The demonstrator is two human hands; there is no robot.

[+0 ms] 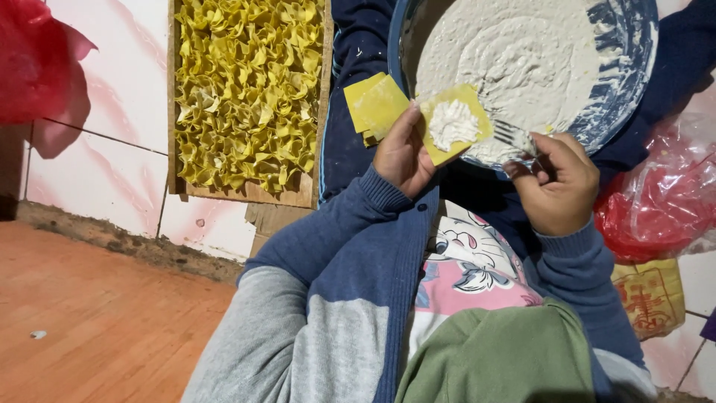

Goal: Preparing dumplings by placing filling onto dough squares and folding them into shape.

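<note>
My left hand (403, 153) holds a yellow square wrapper (477, 104) flat on its fingers, with a dab of white filling (452, 124) in the middle. A small stack of spare yellow wrappers (377, 107) sticks out behind the same hand. My right hand (558, 183) grips a metal fork (513, 135), its tines touching the wrapper's right edge and smeared with filling. Just beyond both hands rests a blue-and-white bowl (623, 67) full of white paste (522, 52).
A wooden tray (246, 192) at the left is packed with several folded yellow dumplings (246, 89). Red plastic bags lie at the right (656, 205) and top left (37, 63). White tiles and a reddish wooden floor (97, 321) lie below.
</note>
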